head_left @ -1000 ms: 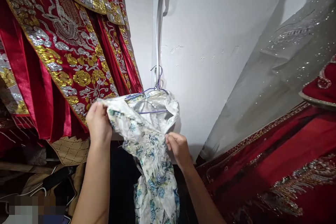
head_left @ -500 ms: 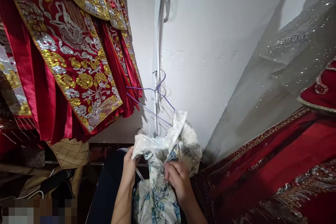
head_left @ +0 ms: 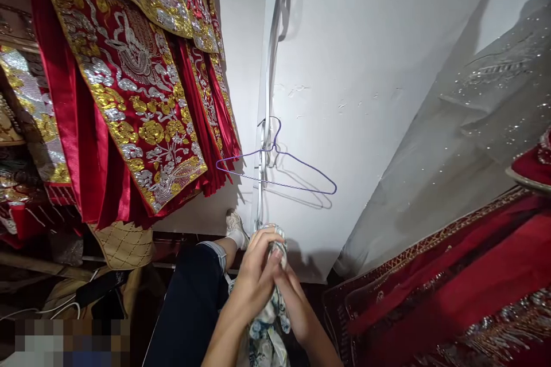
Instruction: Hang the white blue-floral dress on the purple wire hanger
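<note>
White wall (head_left: 365,57) behind, crowded with hanging costumes. Nearest: left hand (head_left: 253,275) and right hand (head_left: 295,304) both closed around bunched floral garment (head_left: 269,321), low at centre, above a dark-trousered leg (head_left: 189,309). Could slip loose if grip slackens; trailing cloth might snag. Beyond, bare purple wire hanger (head_left: 279,169) on wall hook. Red embroidered robes (head_left: 129,86) crowding left, red beaded fabric (head_left: 451,275) right.
</note>
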Demonstrator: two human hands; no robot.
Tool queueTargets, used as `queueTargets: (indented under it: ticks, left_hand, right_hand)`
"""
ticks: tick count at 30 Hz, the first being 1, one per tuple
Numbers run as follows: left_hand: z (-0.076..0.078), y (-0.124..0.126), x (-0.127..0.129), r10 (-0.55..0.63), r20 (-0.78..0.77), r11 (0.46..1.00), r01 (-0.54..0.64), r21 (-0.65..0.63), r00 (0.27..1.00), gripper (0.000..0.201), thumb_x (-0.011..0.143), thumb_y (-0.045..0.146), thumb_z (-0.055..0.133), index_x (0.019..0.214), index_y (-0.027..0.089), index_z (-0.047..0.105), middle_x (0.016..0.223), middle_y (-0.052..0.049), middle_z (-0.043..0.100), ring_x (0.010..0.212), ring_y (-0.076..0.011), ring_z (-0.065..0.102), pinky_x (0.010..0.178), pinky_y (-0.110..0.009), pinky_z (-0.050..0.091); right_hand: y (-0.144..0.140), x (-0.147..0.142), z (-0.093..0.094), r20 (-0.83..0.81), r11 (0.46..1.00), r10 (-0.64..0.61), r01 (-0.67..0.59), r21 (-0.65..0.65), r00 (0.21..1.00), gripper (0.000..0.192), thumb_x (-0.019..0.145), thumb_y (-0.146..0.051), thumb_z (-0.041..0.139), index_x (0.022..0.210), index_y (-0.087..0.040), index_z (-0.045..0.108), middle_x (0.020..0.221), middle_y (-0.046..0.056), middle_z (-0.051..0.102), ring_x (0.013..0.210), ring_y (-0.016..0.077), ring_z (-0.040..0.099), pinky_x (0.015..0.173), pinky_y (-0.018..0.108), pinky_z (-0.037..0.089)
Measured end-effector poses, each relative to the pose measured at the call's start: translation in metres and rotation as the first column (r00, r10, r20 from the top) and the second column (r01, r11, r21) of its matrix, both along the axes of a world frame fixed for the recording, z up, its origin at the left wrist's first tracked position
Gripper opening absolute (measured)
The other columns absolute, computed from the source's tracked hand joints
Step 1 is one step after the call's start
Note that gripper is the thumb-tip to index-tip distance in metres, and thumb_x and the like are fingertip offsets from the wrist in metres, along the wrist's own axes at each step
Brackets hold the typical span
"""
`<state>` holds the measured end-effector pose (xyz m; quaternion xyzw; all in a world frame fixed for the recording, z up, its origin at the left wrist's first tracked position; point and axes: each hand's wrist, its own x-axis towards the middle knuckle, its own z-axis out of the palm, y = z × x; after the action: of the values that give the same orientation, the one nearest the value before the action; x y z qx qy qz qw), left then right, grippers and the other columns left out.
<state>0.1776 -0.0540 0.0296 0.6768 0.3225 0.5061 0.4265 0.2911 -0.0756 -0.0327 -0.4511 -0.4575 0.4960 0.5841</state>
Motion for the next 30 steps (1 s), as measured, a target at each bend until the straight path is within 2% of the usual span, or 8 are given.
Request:
queueTargets:
  ticks: [4,8,11,14,17,23,27,30]
  left_hand:
    - [-0.011,0.017,-0.023,-0.161,0.001,0.97,0.159,-0.184,0.987,0.051,0.097,0.051,0.049,0.14,0.026,0.052,0.132,-0.008,0.06,0.127,-0.0262,0.051,0.111,-0.037,0.034]
    - [-0.035,0.019,-0.041,-0.274,-0.17,0.916,0.202,-0.346,0.947,0.049,0.084,0.064,0.059,0.098,0.02,0.075,0.09,-0.007,0.07,0.088,-0.0293,0.063,0.085,-0.037,0.049]
    - [-0.048,0.023,-0.06,-0.229,-0.36,0.955,0.136,-0.265,0.904,0.039,0.083,0.059,0.061,0.078,0.022,0.071,0.073,-0.004,0.065,0.073,-0.0265,0.059,0.07,-0.034,0.046]
    - [-0.049,0.035,-0.083,-0.078,-0.517,0.995,0.032,-0.096,0.853,0.039,0.09,0.053,0.054,0.069,0.022,0.065,0.07,-0.003,0.062,0.069,-0.0238,0.057,0.07,-0.03,0.042]
    - [-0.042,0.047,-0.099,0.086,-0.632,0.995,-0.104,0.008,0.77,0.04,0.086,0.051,0.059,0.059,0.022,0.058,0.062,-0.002,0.057,0.063,-0.022,0.053,0.071,-0.03,0.041]
    - [-0.029,0.063,-0.113,-0.056,-0.588,0.995,-0.007,-0.104,0.807,0.022,0.064,0.044,0.079,0.067,0.026,0.068,0.069,-0.003,0.068,0.065,-0.0262,0.062,0.073,-0.035,0.049]
    - [-0.007,0.09,-0.125,0.295,-0.585,0.941,-0.336,0.04,0.756,0.022,0.054,0.025,0.081,0.052,0.026,0.06,0.058,-0.004,0.062,0.075,-0.0344,0.066,0.101,-0.06,0.038]
    - [0.03,0.106,-0.12,0.436,-0.541,0.9,-0.334,0.281,0.719,0.006,0.068,0.02,0.067,0.07,0.024,0.063,0.096,-0.011,0.07,0.112,-0.0373,0.058,0.116,-0.06,0.017]
  right_hand:
    - [0.015,0.027,0.039,0.314,0.981,0.172,-0.19,0.027,0.934,0.022,0.073,-0.036,0.077,0.075,-0.017,0.067,0.064,-0.001,0.059,0.061,0.016,0.052,0.058,0.027,0.044]
    - [0.036,0.055,0.083,0.445,0.947,0.198,-0.288,0.143,0.873,0.023,0.069,-0.022,0.069,0.051,-0.018,0.055,0.049,-0.004,0.043,0.048,0.0101,0.036,0.046,0.024,0.03]
    - [0.049,0.063,0.104,0.437,0.906,0.092,-0.258,0.336,0.894,0.008,0.067,-0.017,0.062,0.062,-0.018,0.068,0.057,0.0,0.058,0.053,0.015,0.049,0.05,0.026,0.038]
    - [0.074,0.062,0.108,0.301,0.889,-0.132,-0.021,0.457,0.945,0.033,0.067,-0.02,0.065,0.099,-0.019,0.076,0.084,0.007,0.073,0.072,0.0228,0.063,0.064,0.031,0.05]
    - [0.115,0.054,0.094,0.285,0.912,-0.135,0.006,0.409,0.949,0.034,0.077,-0.029,0.061,0.109,-0.024,0.072,0.092,0.006,0.074,0.085,0.0228,0.066,0.086,0.036,0.051]
    - [0.166,0.055,0.058,0.371,0.929,-0.163,0.015,0.369,0.914,0.024,0.082,-0.036,0.055,0.087,-0.018,0.069,0.085,0.005,0.071,0.088,0.0223,0.063,0.087,0.035,0.048]
    - [0.148,0.102,0.063,0.418,0.906,-0.267,0.078,0.415,0.868,0.016,0.076,-0.03,0.058,0.077,-0.017,0.068,0.072,0.003,0.066,0.077,0.0214,0.059,0.072,0.03,0.045]
    - [0.132,0.132,0.079,0.501,0.893,-0.319,0.078,0.443,0.804,0.011,0.073,-0.022,0.057,0.071,-0.018,0.067,0.062,0.0,0.061,0.066,0.0181,0.055,0.063,0.028,0.041]
